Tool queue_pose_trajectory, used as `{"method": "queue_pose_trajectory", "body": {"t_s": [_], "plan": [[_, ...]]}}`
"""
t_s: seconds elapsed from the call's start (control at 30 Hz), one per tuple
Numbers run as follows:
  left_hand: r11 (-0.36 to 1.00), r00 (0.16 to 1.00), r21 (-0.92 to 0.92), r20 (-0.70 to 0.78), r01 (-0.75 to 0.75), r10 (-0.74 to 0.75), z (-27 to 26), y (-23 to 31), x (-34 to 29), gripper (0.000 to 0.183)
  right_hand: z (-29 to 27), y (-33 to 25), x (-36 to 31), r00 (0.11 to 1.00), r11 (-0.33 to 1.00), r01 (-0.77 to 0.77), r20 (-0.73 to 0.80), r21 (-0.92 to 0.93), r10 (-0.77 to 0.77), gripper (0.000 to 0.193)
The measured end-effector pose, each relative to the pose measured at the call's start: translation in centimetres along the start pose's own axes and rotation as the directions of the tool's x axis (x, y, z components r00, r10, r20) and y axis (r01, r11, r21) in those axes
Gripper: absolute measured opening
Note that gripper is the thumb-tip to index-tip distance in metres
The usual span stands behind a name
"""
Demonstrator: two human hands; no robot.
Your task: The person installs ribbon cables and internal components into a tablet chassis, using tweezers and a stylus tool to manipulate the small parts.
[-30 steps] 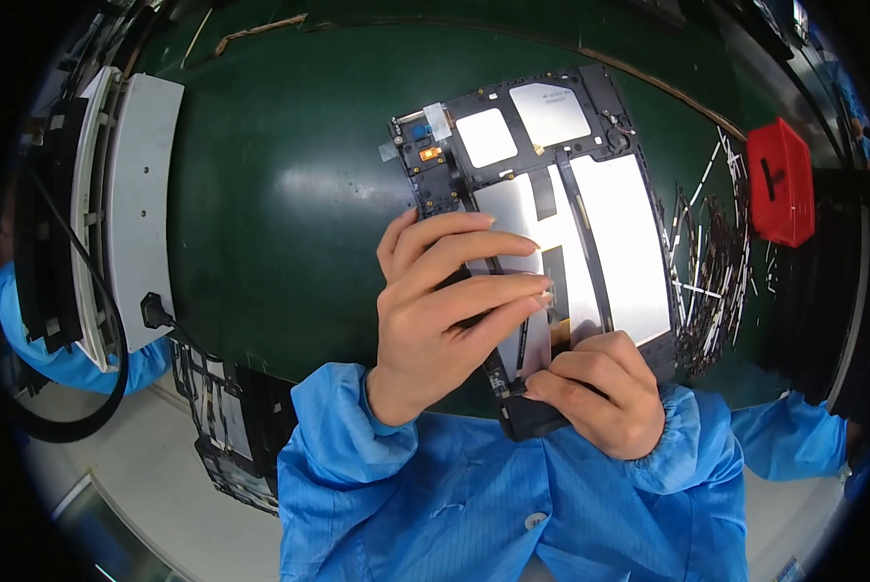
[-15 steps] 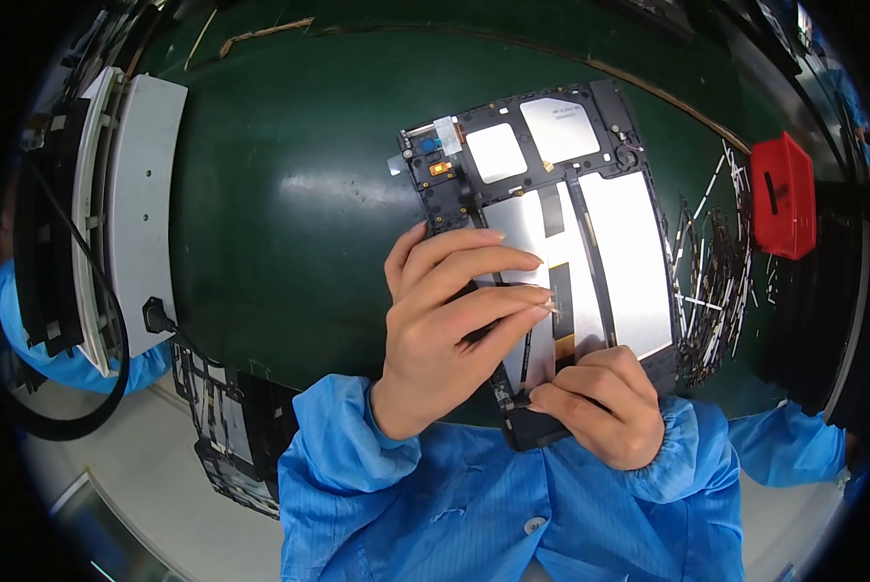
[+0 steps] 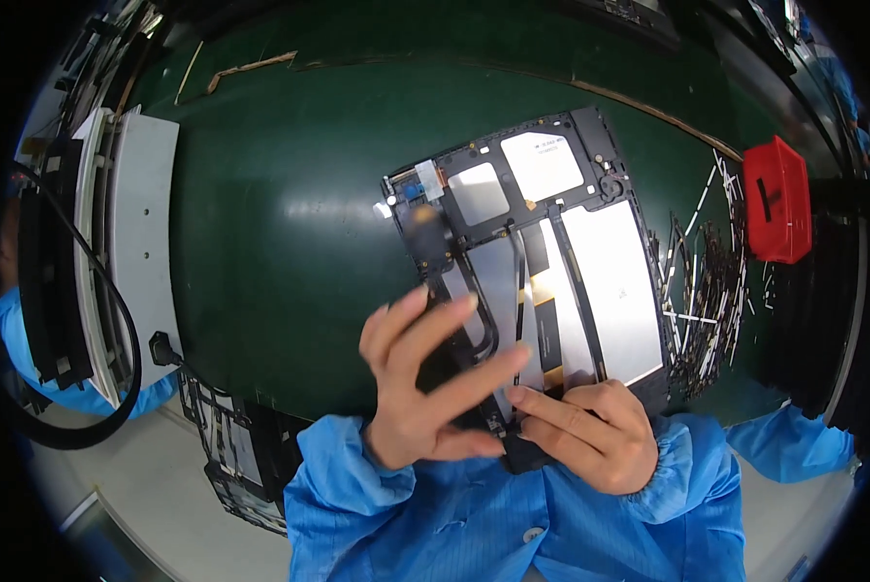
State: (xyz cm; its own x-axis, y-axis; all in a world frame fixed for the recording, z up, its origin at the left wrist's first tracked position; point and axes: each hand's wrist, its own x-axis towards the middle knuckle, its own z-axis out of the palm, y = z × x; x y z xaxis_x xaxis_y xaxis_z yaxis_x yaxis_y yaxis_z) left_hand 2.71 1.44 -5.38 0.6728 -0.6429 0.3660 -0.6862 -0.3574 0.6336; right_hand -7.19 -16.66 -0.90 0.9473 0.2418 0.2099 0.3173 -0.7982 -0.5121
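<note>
A tablet-like device with its back off (image 3: 614, 291) lies tilted on the green table, showing silver panels and a black frame. My left hand (image 3: 420, 383) is over its lower left edge, fingers spread and slightly blurred, holding nothing. My right hand (image 3: 595, 436) rests at the device's near edge, thumb and forefinger closed at the lower end of a thin black flex cable (image 3: 520, 325). Another black cable (image 3: 483, 315) curves beside my left fingertips. At the upper left of the frame, a dark piece with an orange spot (image 3: 425, 233) is smeared by motion.
To the right lies a heap of thin black and white strips (image 3: 702, 301), with a red bin (image 3: 777, 199) beyond it. A white panel stack (image 3: 146, 252) with a black cord stands at left. More dark device frames (image 3: 231, 436) sit below the table's near edge.
My left hand has opened from a pinch over the device and moved down toward its near edge. The dark piece at upper left has shifted. The whole view has tilted slightly.
</note>
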Motion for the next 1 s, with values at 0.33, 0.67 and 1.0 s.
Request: {"method": "queue_pose_trajectory", "body": {"t_s": [0.33, 0.67, 1.0], "plan": [[0.992, 0.986, 0.037, 0.103, 0.124, -0.128, 0.7, -0.7, 3.3, 0.077, -2.2, -0.2, 1.4, 0.982, 0.976, -0.145, 0.143, 0.162, 0.122, 0.031], [0.961, 0.949, 0.034, 0.151, 0.275, -0.277, -0.3, 1.0, 4.7, 0.052, -2.3, -2.0, 0.0, 0.922, 0.990, -0.119, 0.363, -0.075, 0.138, 0.060], [0.672, 0.822, -0.664, -0.151, 0.327, -0.550, 3.0, 2.4, -2.4, 0.068, -3.3, 0.4, -1.2, 0.951, 0.953, -0.303, -0.052, 0.029, 0.304, 0.066]]}}
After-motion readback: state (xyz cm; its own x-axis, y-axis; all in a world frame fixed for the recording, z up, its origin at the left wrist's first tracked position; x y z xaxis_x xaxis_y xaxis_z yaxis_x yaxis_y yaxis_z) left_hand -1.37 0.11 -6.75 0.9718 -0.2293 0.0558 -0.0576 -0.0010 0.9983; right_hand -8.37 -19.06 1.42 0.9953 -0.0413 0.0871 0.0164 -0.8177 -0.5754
